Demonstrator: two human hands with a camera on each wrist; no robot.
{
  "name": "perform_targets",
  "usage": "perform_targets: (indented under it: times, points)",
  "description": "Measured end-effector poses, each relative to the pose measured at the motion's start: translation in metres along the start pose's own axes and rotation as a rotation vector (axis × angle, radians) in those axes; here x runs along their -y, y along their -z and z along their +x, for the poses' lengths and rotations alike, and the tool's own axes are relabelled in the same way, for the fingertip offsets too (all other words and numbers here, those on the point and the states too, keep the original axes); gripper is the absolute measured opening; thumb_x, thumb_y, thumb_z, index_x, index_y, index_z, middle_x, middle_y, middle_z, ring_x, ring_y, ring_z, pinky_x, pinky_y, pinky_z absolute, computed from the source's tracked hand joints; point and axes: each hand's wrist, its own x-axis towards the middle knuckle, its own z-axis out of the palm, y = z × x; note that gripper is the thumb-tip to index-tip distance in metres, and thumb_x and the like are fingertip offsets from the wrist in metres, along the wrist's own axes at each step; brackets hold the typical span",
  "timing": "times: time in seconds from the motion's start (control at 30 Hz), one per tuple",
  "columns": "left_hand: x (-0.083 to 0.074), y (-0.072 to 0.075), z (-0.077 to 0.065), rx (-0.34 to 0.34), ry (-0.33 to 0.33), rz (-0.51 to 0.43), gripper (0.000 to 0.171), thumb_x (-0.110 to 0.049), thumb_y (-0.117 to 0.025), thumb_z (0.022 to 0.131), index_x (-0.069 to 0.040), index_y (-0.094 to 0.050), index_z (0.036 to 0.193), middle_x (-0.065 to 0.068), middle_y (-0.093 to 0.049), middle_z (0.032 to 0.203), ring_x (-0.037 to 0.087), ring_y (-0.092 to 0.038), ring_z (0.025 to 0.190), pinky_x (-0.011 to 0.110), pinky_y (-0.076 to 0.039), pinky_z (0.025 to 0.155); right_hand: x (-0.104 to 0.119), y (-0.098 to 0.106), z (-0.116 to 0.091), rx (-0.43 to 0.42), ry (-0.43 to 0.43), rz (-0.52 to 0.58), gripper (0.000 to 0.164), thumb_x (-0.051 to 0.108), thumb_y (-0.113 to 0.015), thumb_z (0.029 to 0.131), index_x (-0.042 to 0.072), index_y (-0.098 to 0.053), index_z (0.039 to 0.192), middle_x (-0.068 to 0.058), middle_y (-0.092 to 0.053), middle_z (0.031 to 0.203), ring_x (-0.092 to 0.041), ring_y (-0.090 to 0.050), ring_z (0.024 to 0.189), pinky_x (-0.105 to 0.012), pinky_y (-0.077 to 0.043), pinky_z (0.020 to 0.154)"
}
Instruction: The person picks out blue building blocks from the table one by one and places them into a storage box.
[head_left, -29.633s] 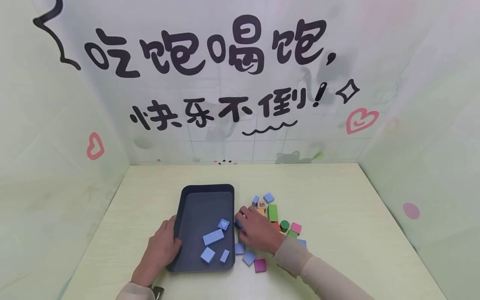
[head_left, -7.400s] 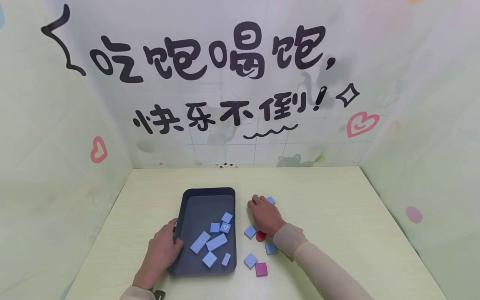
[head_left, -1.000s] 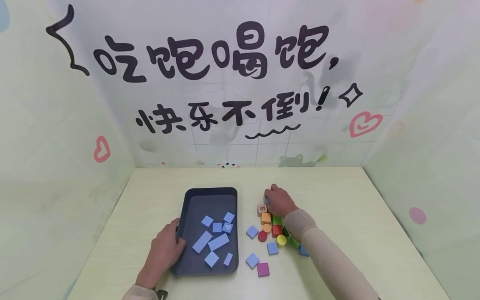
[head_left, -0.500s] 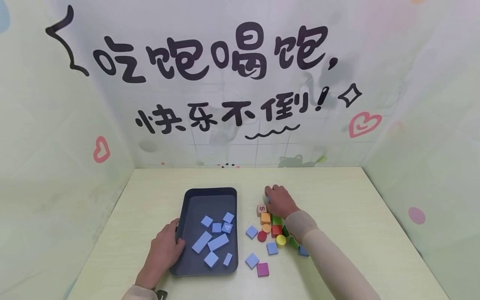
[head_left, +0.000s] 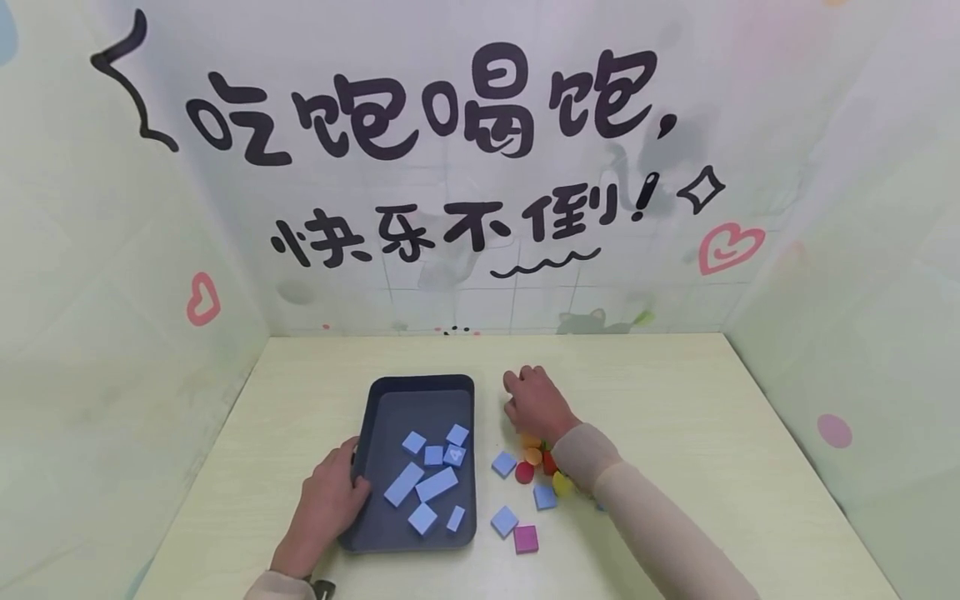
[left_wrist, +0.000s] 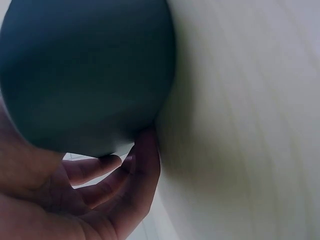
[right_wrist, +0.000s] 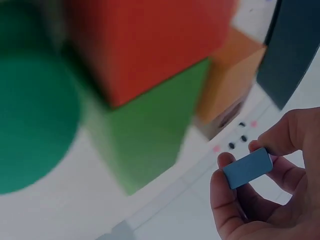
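Observation:
A dark blue tray point(head_left: 367, 408) lies on the pale table with several light blue blocks point(head_left: 431, 483) inside. My left hand point(head_left: 330, 500) grips the tray's near left rim; in the left wrist view the fingers point(left_wrist: 107, 187) curl under the tray point(left_wrist: 85, 70). My right hand point(head_left: 532, 404) hovers right of the tray's far corner, over a heap of coloured blocks point(head_left: 536, 462). In the right wrist view its fingertips pinch a small blue block point(right_wrist: 248, 167), with red point(right_wrist: 145, 40), green point(right_wrist: 145, 140) and orange point(right_wrist: 230, 85) blocks close below.
Loose blue squares point(head_left: 504, 522) and a magenta square point(head_left: 525, 538) lie on the table point(head_left: 675, 433) right of the tray. Pale walls with black lettering enclose the table at the back and on both sides.
My right hand has lifted a small blue block from the far end of the heap and moved left toward the tray. The left hand has kept still on the tray.

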Motion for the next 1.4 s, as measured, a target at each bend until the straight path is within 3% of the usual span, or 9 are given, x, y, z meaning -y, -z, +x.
perform_targets:
  times: [0.2,0.4,0.7,1.03,1.4]
  points:
    - [0.0,-0.001,0.001,-0.01,-0.008,-0.005,0.06,-0.009,-0.06,0.086,0.007,-0.042,0.142,0.025,-0.059,0.118,0.036,-0.062,0.101,0.052,-0.052,0.08,0.031,0.004,-0.001,-0.053,0.095,-0.023,0.017,0.02,-0.06,0.094,0.013,-0.058,0.109,-0.004,-0.052,0.092,-0.02,-0.043,0.086,-0.029,-0.043,0.078]
    - [0.0,-0.001,0.0,-0.015,-0.013,0.004,0.06,-0.01,-0.06,0.086,0.008,-0.042,0.141,0.026,-0.058,0.119,0.037,-0.062,0.1,0.052,-0.052,0.079,0.058,0.003,0.002,-0.066,0.184,-0.061,0.03,0.026,-0.062,0.095,0.013,-0.058,0.122,-0.004,-0.056,0.103,-0.018,-0.044,0.091,-0.027,-0.044,0.08]
    - [0.001,-0.001,-0.001,-0.018,-0.018,0.012,0.06,-0.011,-0.061,0.086,0.008,-0.043,0.14,0.025,-0.059,0.115,0.036,-0.062,0.096,0.053,-0.052,0.078,0.089,0.001,0.009,-0.022,0.264,-0.1,0.034,0.028,-0.064,0.096,0.016,-0.06,0.128,-0.004,-0.057,0.113,-0.016,-0.045,0.097,-0.025,-0.044,0.085]
    - [0.0,0.0,-0.001,-0.007,-0.012,0.008,0.061,-0.01,-0.06,0.087,0.008,-0.041,0.142,0.026,-0.058,0.118,0.042,-0.062,0.102,0.053,-0.053,0.08,0.107,-0.01,0.011,-0.046,0.367,-0.188,0.026,0.028,-0.06,0.1,0.02,-0.064,0.123,-0.001,-0.06,0.112,-0.014,-0.052,0.095,-0.024,-0.044,0.085]
    - [0.0,0.002,-0.002,0.006,0.001,0.013,0.061,-0.01,-0.061,0.088,0.007,-0.041,0.142,0.025,-0.058,0.119,0.041,-0.062,0.102,0.053,-0.052,0.081,0.113,-0.015,0.012,-0.051,0.379,-0.194,0.025,0.03,-0.062,0.099,0.021,-0.067,0.121,-0.001,-0.06,0.112,-0.013,-0.051,0.09,-0.022,-0.045,0.08]
